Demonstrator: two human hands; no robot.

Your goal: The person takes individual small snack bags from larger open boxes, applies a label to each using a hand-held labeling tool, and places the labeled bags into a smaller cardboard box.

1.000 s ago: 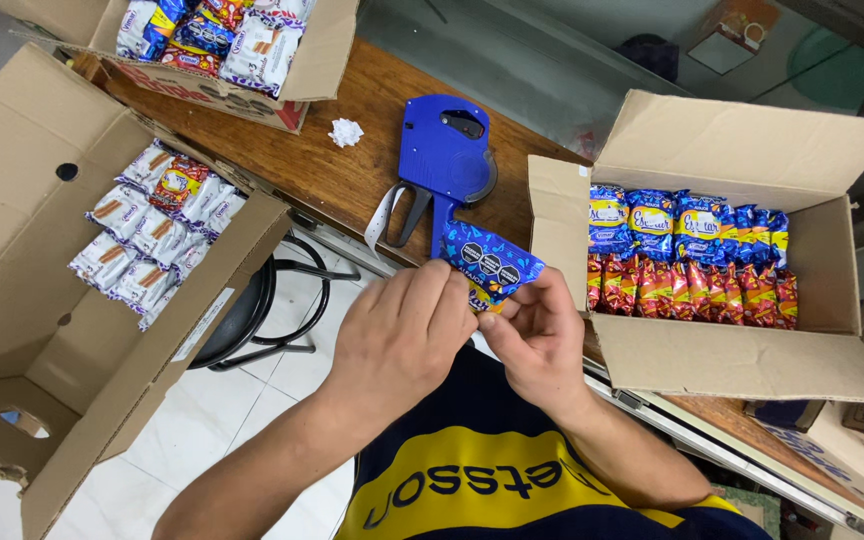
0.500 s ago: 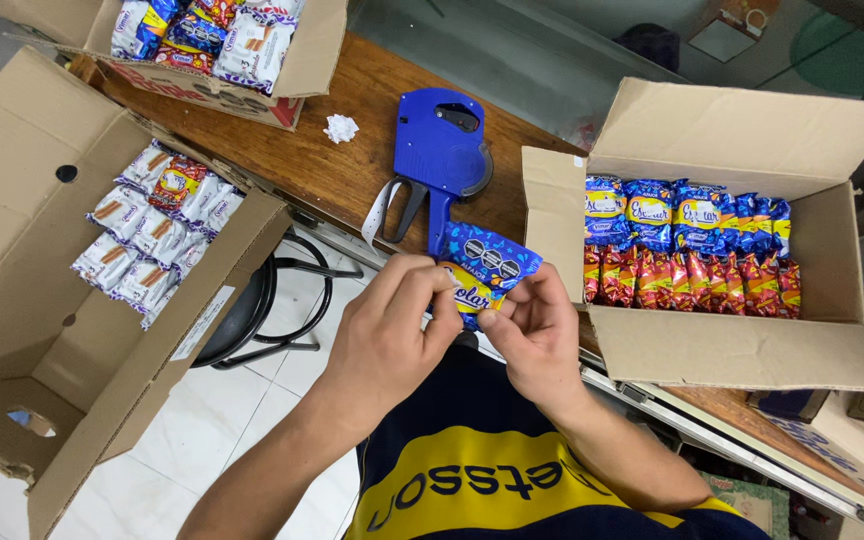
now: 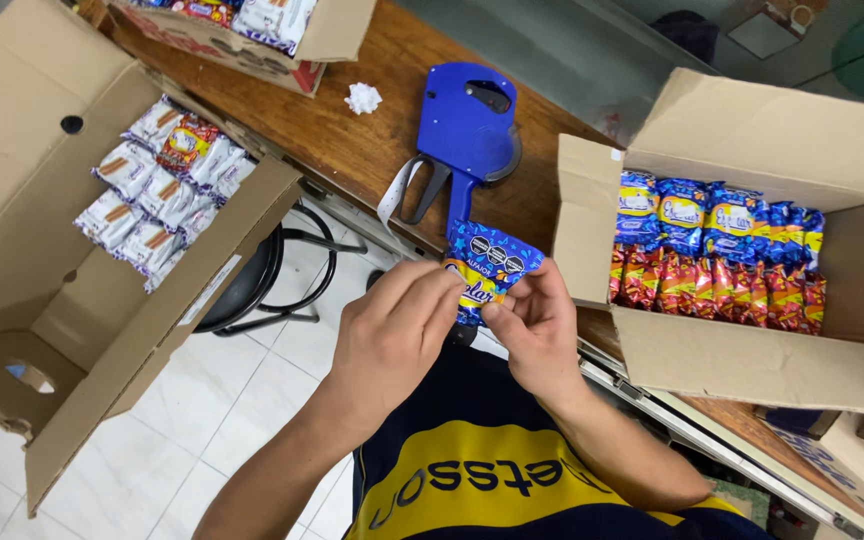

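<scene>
Wooden tabletop runs across the scene, white tile floor below it, and cartons crowd in from all sides. Big open cardboard box on the left holds pale wrapped snacks lying in rows; the open box on the right is packed tight with blue and red packets standing on edge. Between them lies the blue price-label gun, flat on the wood, and beyond it a crumpled scrap of white paper. Now the hands: compared with a moment ago, the blue snack packet sits a little lower and closer to the body, just off the table edge. Left hand curls round its near side, fingertips pressing the wrapper; right hand pinches the lower right edge between thumb and fingers. Both grips look firm, the packet held upright between them.
</scene>
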